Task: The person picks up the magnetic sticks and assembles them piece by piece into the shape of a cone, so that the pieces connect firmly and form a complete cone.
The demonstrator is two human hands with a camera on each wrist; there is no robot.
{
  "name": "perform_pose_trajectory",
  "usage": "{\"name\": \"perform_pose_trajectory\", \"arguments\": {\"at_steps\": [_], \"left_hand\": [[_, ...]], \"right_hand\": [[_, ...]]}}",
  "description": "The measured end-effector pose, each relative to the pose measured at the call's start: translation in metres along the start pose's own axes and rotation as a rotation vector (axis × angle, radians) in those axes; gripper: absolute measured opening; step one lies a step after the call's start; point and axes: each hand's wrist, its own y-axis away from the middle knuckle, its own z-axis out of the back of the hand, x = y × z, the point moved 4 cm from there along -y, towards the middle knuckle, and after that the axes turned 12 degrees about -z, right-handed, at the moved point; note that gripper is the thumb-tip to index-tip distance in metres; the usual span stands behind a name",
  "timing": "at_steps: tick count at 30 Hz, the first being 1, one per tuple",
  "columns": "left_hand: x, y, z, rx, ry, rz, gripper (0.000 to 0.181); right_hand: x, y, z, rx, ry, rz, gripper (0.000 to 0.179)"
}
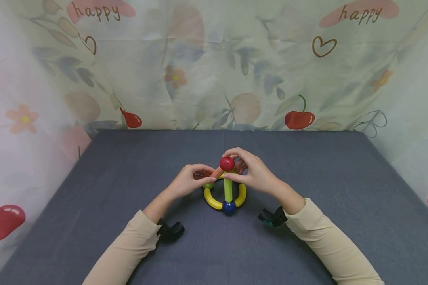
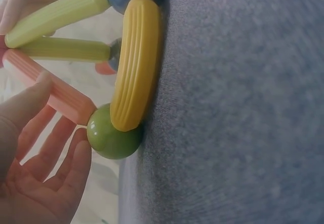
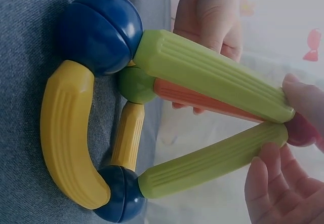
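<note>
A pyramid-like frame of toy rods and balls stands on the table. My left hand [image 1: 189, 180] pinches the orange rod [image 2: 67, 96], thumb on its near side and fingers behind. That rod's lower end meets a green ball [image 2: 114, 135]. At the peak, my right hand [image 1: 256, 172] holds the red ball [image 1: 227, 164], its thumb and fingers also touching the upper ends of two light-green rods [image 3: 212, 77]. Those rods run down to two blue balls [image 3: 96, 34]. Curved yellow rods [image 2: 136, 62] form a ring at the base.
A dark grey cloth [image 1: 214, 249] covers the table beneath the frame. Behind it hangs a printed curtain [image 1: 214, 87] with cherries and flowers. Black wrist cameras [image 1: 171, 230] are strapped at both sleeve ends, close above the cloth.
</note>
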Motion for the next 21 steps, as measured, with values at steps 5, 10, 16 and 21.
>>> {"name": "perform_pose_trajectory", "arguments": {"at_steps": [5, 10, 16, 21], "left_hand": [[-0.0015, -0.0009, -0.0004, -0.010, -0.021, -0.006, 0.028], [-0.0032, -0.0023, -0.0002, -0.036, -0.032, -0.005, 0.028], [-0.0034, -0.0018, -0.0008, -0.051, -0.052, 0.026, 0.032], [-0.0042, -0.0006, -0.0058, 0.008, -0.074, 0.023, 0.032]], "right_hand": [[0.0006, -0.0004, 0.0002, -0.015, 0.008, 0.003, 0.046], [0.0008, -0.0016, 0.0005, -0.061, 0.023, -0.024, 0.045], [-0.0021, -0.0034, 0.0026, -0.172, 0.036, -0.092, 0.046], [-0.0051, -0.0059, 0.0032, -0.246, 0.051, -0.139, 0.048]]}}
